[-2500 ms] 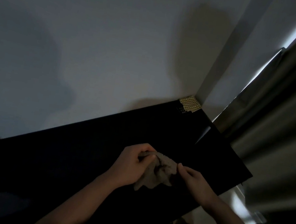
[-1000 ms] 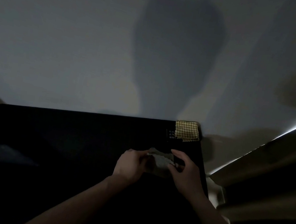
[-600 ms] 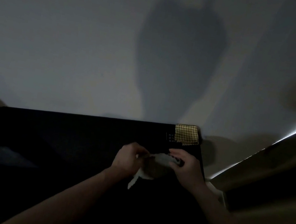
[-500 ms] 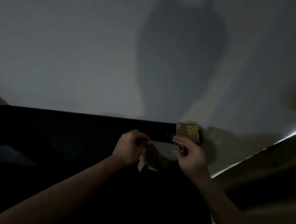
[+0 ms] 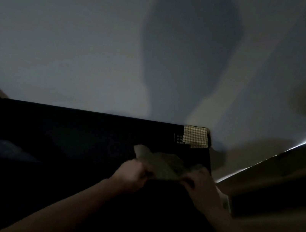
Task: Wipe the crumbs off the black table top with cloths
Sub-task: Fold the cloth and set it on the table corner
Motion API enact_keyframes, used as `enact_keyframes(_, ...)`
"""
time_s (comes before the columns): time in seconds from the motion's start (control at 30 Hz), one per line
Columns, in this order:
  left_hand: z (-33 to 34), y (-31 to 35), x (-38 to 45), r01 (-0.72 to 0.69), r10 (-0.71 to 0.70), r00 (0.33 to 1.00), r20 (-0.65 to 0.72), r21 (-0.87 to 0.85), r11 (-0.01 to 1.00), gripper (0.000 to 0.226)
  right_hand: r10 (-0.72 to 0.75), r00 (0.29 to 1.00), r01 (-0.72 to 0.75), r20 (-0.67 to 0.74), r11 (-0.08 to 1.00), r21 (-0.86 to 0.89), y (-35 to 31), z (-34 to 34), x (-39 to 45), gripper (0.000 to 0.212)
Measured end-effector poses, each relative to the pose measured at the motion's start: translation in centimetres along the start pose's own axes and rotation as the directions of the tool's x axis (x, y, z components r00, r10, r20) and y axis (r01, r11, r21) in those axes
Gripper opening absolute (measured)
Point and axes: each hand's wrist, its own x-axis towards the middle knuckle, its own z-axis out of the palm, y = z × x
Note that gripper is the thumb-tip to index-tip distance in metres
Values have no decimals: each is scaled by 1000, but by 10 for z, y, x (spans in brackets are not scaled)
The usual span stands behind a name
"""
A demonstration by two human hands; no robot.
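Head view, dim light. A pale grey-beige crumpled cloth (image 5: pixel 162 165) was held over the flat black table top (image 5: pixel 75 143), nearer its right edge than its left and on the near side of a small yellow-and-white checked square cloth (image 5: pixel 195 136). That checked cloth lay flat in the far right corner of the table top, against the plain pale wall (image 5: pixel 61 31), well apart from the grey-beige cloth. The left hand (image 5: pixel 132 173) gripped the left end of the grey-beige cloth with its fingers curled round the fabric; one corner of the cloth stood up beyond the hand, toward the wall. The right hand (image 5: pixel 200 183) held the right end of the same cloth, with its fingers (image 5: pixel 191 179) bent onto the fabric near the table top's right edge; how tightly they closed could not be told in the blur and darkness. The cloth was spread between the two hands. Whether its underside touched the table top could not be told. No crumbs could be made out on the dark surface. Both bare forearms reached in from the near edge of the table top. A rounded dark shadow (image 5: pixel 191 47) fell on the wall above the checked cloth. To the right of the table top hung a dull folded curtain (image 5: pixel 276 191), with a thin strip of bright light (image 5: pixel 304 140) along its upper edge.
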Motion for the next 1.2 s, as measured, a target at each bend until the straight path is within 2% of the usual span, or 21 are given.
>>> enact_keyframes(0.1, 46, -17, -22, 62, -65, 986, 153, 28, 998, 30, 81, 968, -74, 237, 996, -38, 10, 51, -46, 21)
enact_keyframes(0.17, 68, -26, -37, 119, -112, 971, 210, -23, 993, 30, 113, 902, -111, 416, 993, -30, 11, 72, -68, 37)
enact_keyframes(0.23, 84, -37, -48, 196, -180, 960, 217, -54, 979, 29, 132, 800, -106, 585, 991, -79, 9, 84, -84, 34)
enact_keyframes(0.33, 98, -50, -58, 297, -268, 937, 226, -108, 949, 22, 154, 725, -135, 671, 988, -81, 18, 94, -99, 36)
enact_keyframes(0.4, 100, -56, -59, 324, -294, 931, 217, -119, 938, 18, 206, 728, -173, 654, 978, -115, 23, 93, -96, 43)
enact_keyframes(0.5, 97, -66, -50, 393, -369, 915, 165, -154, 907, 22, 282, 793, -251, 541, 959, -131, 22, 80, -67, 34)
enact_keyframes(0.67, 84, -76, -15, 540, -543, 837, 73, -277, 795, 14, 369, 821, -383, 436, 922, -59, 20, 59, 15, 40)
enact_keyframes(0.8, 75, -88, 12, 630, -650, 760, 22, -271, 728, 32, 410, 861, -419, 302, 907, -37, 26, 64, 61, 37)
enact_keyframes(0.87, 75, -94, 20, 664, -681, 732, 22, -250, 705, 50, 461, 825, -474, 326, 879, -45, 34, 75, 68, 39)
enact_keyframes(0.97, 82, -101, 21, 722, -715, 688, 124, -205, 660, 68, 571, 666, -644, 480, 765, -18, 44, 96, 61, 60)
enact_keyframes(1.0, 85, -103, 20, 736, -716, 677, 170, -185, 652, 71, 610, 621, -699, 493, 715, -4, 45, 103, 56, 67)
enact_keyframes(1.07, 93, -103, 17, 749, -714, 662, 227, -179, 638, 72, 672, 588, -764, 450, 644, 36, 45, 115, 44, 71)
enact_keyframes(1.1, 95, -104, 16, 749, -712, 662, 232, -192, 634, 72, 691, 575, -791, 438, 607, 80, 42, 119, 41, 66)
enact_keyframes(1.2, 95, -107, 18, 753, -706, 657, 264, -248, 609, 75, 710, 544, -827, 448, 544, 143, 24, 116, 44, 35)
